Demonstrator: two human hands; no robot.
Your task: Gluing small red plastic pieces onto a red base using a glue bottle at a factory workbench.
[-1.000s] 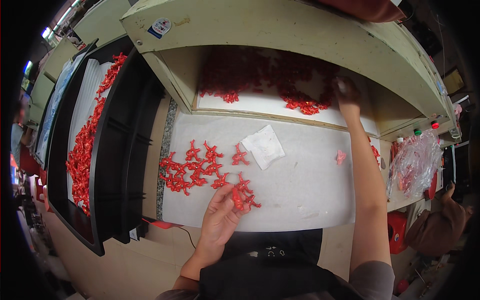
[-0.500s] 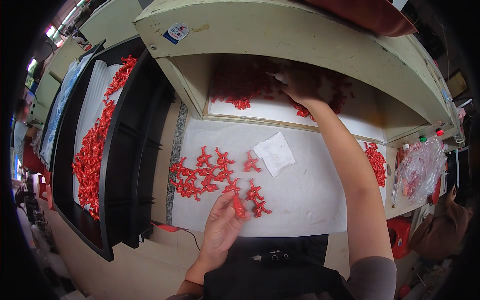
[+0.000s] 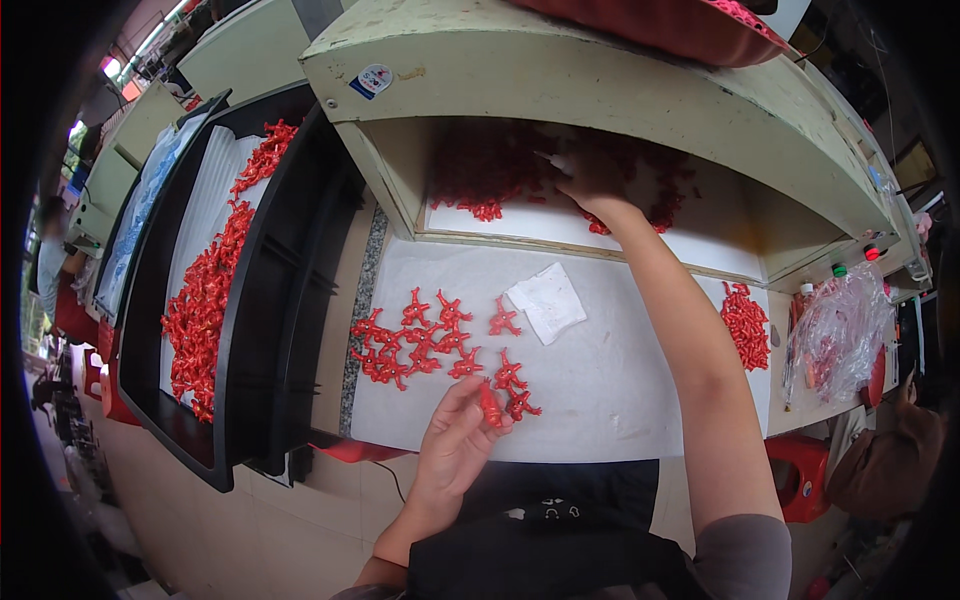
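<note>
our left hand (image 3: pixel 455 445) pinches one small red branched plastic piece (image 3: pixel 490 405) at the near edge of the white paper sheet (image 3: pixel 620 370), while our right hand (image 3: pixel 590 175), fingers hidden, should gather loosely from the far red heap (image 3: pixel 480 165).

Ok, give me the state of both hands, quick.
Left hand: closed on one red plastic piece, pinched at the fingertips.
Right hand: reaching into the shelf pile of red pieces; grip cannot be told.

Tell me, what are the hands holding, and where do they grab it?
The left hand pinches one small red plastic piece by its lower end between thumb and fingertips. The right hand reaches into the red pile under the shelf; whether it grips any cannot be told.
</note>
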